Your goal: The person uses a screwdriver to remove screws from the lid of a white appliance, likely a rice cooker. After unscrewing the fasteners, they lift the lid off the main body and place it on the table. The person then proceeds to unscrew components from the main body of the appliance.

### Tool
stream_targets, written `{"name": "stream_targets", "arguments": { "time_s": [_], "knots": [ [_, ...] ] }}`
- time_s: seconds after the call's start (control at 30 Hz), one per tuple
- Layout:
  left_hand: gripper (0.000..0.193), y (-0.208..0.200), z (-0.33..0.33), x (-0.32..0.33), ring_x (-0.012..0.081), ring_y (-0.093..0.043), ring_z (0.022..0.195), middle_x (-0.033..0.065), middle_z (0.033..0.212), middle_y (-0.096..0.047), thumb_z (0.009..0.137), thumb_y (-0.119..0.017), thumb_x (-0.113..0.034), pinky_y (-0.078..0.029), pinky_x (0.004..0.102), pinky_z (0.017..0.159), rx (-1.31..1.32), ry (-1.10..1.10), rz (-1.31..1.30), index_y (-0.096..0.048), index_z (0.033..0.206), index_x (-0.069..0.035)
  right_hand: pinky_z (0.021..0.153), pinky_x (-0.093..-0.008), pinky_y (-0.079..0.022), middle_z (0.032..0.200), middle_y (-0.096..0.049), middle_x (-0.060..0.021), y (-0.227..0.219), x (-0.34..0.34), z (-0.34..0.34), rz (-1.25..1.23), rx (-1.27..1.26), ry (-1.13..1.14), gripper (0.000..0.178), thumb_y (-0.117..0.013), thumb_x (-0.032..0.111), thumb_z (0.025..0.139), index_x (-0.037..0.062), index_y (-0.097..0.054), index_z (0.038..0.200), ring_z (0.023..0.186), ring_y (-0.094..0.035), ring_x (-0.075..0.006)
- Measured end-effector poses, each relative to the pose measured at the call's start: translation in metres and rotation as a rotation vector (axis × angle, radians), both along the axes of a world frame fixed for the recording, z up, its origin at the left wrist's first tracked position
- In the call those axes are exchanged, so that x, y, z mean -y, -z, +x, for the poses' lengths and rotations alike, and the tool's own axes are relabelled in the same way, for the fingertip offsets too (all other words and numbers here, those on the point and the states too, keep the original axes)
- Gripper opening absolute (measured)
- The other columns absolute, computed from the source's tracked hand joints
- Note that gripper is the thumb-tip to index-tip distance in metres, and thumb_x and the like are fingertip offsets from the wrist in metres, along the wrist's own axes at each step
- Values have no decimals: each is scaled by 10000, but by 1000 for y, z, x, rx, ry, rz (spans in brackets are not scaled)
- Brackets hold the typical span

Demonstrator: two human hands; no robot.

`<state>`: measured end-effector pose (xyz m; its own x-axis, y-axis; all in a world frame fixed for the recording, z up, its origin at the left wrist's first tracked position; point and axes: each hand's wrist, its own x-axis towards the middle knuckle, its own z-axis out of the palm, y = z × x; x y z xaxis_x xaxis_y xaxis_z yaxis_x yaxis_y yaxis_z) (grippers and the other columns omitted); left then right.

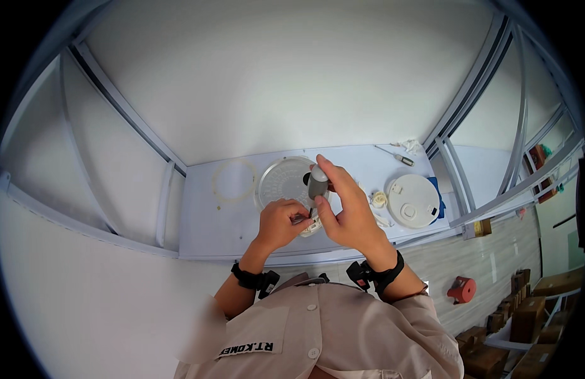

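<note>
Screwdriving work is in hand at a white bench set inside a light-walled booth. Right hand is closed round a grey-handled screwdriver, held upright with its tip pointing down toward a small white fitting. Left hand is curled with fingertips pinched on a small dark part at that fitting, just beside the driver tip; whether the part is a screw or a clip cannot be told at this size. Both hands work close together, near touching, at the front edge of a round grey perforated plate lying flat on the bench. Judged from this posture, the step is seating or driving a fastener into the fitting, with the left hand steadying the piece. The next move would call for the tip to sit square in the fastener head and for the left fingers to stay clear of the blade while pressure is applied; a slip could mark the fitting or the fingers. Elsewhere on the bench: a thin pale ring to the left, a round white cover to the right, a small cream part between it and the hands, and a second screwdriver near the back edge. Cardboard boxes and a red object stand on the floor, well apart.
</note>
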<state>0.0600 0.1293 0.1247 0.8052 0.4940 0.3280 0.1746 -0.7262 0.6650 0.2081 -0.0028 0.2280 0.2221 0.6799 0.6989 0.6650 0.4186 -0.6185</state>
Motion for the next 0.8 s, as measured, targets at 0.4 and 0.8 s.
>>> {"name": "stream_targets", "arguments": {
  "time_s": [0.4, 0.8],
  "knots": [
    [172, -1, 1, 1, 236, -690, 737, 17, 842, -748, 783, -885, -220, -533, 380, 653, -7, 1, 0, -780, 855, -105, 854, -436, -565, 1141, -654, -224, 3, -1, -3, -23, -28, 50, 786, -703, -34, 907, 23, -387, 1624, 924, -670, -389],
    [155, 2, 0, -1, 216, -673, 715, 19, 847, -744, 802, -881, -203, -524, 352, 647, 3, 23, 46, -777, 876, -113, 946, -432, -547, 1292, -608, -246, 4, 2, 6, -53, -94, 3, 811, -664, -59, 935, 33, -307, 1657, 1045, -656, -384]
  ]
}}
